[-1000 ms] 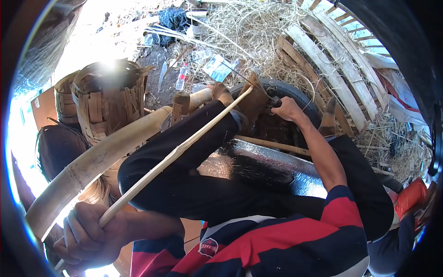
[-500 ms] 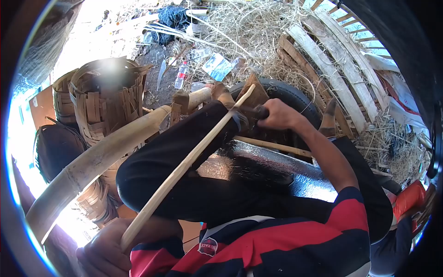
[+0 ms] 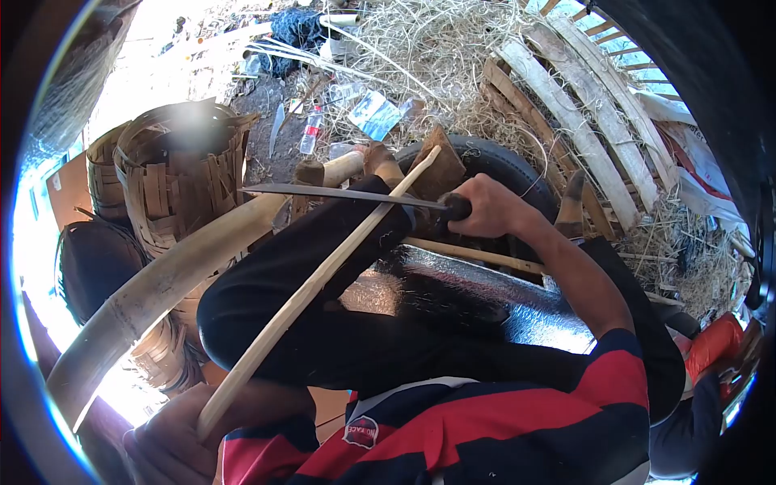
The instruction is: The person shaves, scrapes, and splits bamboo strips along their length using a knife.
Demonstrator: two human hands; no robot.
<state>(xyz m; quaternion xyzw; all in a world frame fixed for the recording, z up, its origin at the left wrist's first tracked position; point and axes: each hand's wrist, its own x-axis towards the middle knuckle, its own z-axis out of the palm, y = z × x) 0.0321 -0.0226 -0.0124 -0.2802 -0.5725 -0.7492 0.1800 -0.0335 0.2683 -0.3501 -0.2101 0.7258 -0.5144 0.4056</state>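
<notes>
My left hand (image 3: 174, 428) is closed around the lower end of a long pale wooden stick (image 3: 311, 283), which slants up and away across my bent leg. My right hand (image 3: 487, 207) grips the dark handle of a long knife (image 3: 339, 192). Its blade points left and crosses the stick near the far, narrowed end. Whether the edge touches the wood I cannot tell. Just beyond the stick's tip stands a brown wooden piece (image 3: 439, 164), in front of a black tire (image 3: 517, 166).
Woven baskets (image 3: 182, 194) stand at the left beside a thick bamboo pole (image 3: 162, 283). Shavings (image 3: 444, 48), a plastic bottle (image 3: 310, 131) and pale planks (image 3: 566, 121) lie farther off. Another person's dark clothing (image 3: 687, 432) shows at the lower right.
The knife blade has turned and now shows its full length, pointing left across the stick; before, only the handle end was clear. The stick and left hand have shifted slightly left.
</notes>
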